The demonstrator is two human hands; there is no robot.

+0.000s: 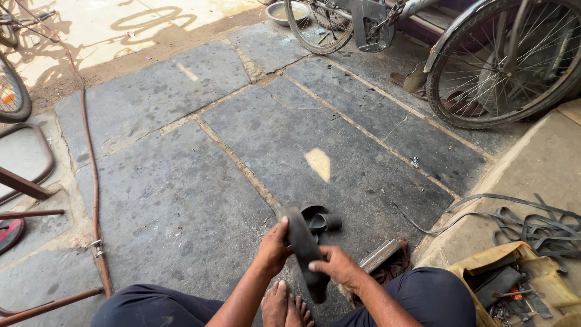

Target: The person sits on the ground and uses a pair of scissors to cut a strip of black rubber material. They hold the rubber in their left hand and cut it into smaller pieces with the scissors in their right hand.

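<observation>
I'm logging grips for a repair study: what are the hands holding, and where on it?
Both hands grip a black rubber inner tube. The left hand pinches its upper part, the right hand its lower part; a folded loop lies behind on the stone floor.

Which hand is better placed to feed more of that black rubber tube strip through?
Probably the left hand: it grips the rubber tube strip nearest the bunched remainder. The right hand pinches its lower end.

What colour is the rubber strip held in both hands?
Black to dark grey, plain, no pattern: the rubber strip, gripped by left hand and right hand. Head view, the only one.
</observation>
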